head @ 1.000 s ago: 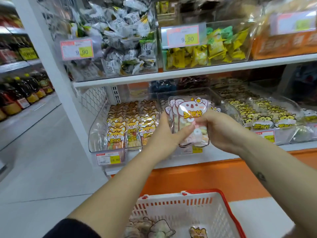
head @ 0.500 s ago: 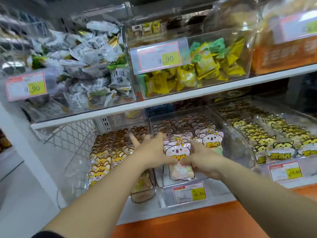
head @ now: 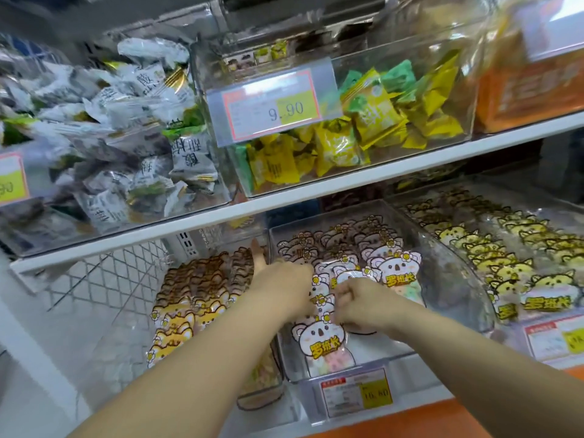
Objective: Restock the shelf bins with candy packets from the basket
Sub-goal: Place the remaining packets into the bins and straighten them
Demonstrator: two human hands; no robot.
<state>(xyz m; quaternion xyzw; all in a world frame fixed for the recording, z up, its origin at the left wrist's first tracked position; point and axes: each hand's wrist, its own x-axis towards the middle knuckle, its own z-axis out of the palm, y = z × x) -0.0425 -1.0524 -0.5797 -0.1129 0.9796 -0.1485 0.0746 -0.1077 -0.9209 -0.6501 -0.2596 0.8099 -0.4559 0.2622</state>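
Reaching hands: both in the middle clear bin [head: 448, 257], lower centre of frame.
Left hand [head: 281, 281]: lies on the koala candy packets [head: 322, 339], one finger raised; grip unclear.
Right hand [head: 357, 298]: curled narrow, pinching a packet top.
Edges: bin walls close on both sides; open room only above.
Neighbours: fox packets [head: 177, 314] lower left, yellow cat packets [head: 543, 295] right.
Count: three lower bins, two price tags [head: 355, 396] readable.

Left hand [head: 281, 287] fingertips hidden among packets [head: 322, 339]; right hand [head: 358, 300] grip unclear. Price tag [head: 355, 394] below hands: small print unreadable. Orange box [head: 531, 86] above right: cut off, blurred.
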